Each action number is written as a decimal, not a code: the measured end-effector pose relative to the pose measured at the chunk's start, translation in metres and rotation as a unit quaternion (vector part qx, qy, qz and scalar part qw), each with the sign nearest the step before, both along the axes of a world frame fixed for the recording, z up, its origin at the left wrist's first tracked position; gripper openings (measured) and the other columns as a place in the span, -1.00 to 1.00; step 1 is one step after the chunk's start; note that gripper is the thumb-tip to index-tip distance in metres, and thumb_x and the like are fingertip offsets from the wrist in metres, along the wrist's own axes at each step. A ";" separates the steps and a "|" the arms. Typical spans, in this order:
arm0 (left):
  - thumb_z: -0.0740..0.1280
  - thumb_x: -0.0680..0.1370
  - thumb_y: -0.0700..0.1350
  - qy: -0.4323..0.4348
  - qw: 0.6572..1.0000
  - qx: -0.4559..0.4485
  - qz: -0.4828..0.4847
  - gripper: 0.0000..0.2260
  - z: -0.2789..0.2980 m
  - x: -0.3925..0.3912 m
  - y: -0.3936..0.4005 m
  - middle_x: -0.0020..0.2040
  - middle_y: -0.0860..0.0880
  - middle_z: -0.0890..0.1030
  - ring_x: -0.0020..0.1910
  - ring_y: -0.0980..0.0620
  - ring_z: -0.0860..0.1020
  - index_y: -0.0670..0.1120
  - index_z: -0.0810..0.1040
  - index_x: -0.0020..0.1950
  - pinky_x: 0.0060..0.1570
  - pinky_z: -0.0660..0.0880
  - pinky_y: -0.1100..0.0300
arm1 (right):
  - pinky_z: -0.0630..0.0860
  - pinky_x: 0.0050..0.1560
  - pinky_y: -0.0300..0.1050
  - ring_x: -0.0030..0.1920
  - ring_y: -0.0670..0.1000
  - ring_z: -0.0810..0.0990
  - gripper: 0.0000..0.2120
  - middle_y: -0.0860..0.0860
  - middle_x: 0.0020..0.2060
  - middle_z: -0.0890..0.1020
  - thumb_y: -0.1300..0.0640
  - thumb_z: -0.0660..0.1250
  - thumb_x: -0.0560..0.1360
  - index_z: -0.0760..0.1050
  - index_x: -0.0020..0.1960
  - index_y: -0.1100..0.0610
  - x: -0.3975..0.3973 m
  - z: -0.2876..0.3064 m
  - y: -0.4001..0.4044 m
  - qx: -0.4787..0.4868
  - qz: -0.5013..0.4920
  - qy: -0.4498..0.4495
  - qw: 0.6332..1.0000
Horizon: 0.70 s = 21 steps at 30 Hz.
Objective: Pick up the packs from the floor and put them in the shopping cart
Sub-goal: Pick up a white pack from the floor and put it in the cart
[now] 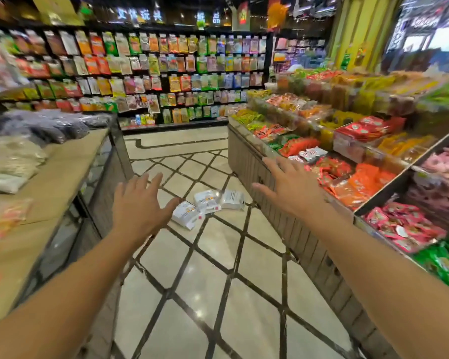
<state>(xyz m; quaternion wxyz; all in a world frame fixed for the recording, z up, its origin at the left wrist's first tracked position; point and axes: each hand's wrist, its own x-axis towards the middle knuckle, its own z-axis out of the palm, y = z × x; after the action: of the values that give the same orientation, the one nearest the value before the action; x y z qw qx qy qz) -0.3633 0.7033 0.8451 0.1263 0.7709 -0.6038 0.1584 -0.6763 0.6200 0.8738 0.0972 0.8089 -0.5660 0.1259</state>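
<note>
Three white packs lie on the tiled floor in the aisle ahead: a left pack [187,215], a middle pack [207,200] and a right pack [233,199], close together and partly overlapping. My left hand [140,203] is stretched forward, fingers spread, holding nothing; its thumb covers the left pack's corner in the picture. My right hand [289,185] is also stretched forward with fingers apart and empty, to the right of the packs. Both hands are well above the floor. No shopping cart is in view.
A display counter [283,216] with trays of colourful snack packets runs along the right of the aisle. On the left stands a glass-fronted counter [70,177] with bagged goods. A wall of hanging packets [166,73] closes the aisle's far end.
</note>
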 end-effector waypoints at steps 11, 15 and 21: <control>0.26 0.57 0.32 0.006 0.999 0.001 0.031 -0.33 0.010 0.070 -0.209 0.46 -0.13 0.51 0.47 -0.19 0.41 -0.04 0.38 0.57 0.45 0.30 -0.23 | 0.40 0.42 0.23 0.58 0.23 0.25 -0.21 0.03 0.63 0.25 -0.49 -0.01 0.57 0.09 0.68 -0.10 0.092 0.003 -0.242 0.008 0.036 0.005 0.999; 0.22 0.58 0.34 0.018 0.999 0.012 0.032 -0.33 -0.003 0.100 -0.284 0.53 -0.11 0.45 0.53 -0.16 0.35 0.01 0.34 0.60 0.51 0.23 -0.20 | 0.39 0.39 0.25 0.58 0.25 0.24 -0.23 0.05 0.62 0.25 -0.48 0.00 0.59 0.07 0.67 -0.10 0.133 -0.012 -0.318 0.019 0.041 0.019 0.999; 0.10 0.60 0.33 0.031 0.999 0.015 0.028 -0.34 -0.025 0.161 -0.418 0.53 -0.12 0.45 0.53 -0.17 0.36 0.00 0.34 0.60 0.52 0.20 -0.18 | 0.44 0.34 0.25 0.53 0.25 0.31 -0.24 0.07 0.57 0.32 -0.44 0.04 0.60 0.12 0.66 -0.05 0.203 -0.033 -0.441 0.018 0.046 0.024 0.999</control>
<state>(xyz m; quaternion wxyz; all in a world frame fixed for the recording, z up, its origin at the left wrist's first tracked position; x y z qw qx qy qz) -0.2026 0.2857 0.8202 0.1286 0.7940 -0.5799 0.1292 -0.4737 0.1788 0.8412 0.0907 0.8383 -0.5281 0.1004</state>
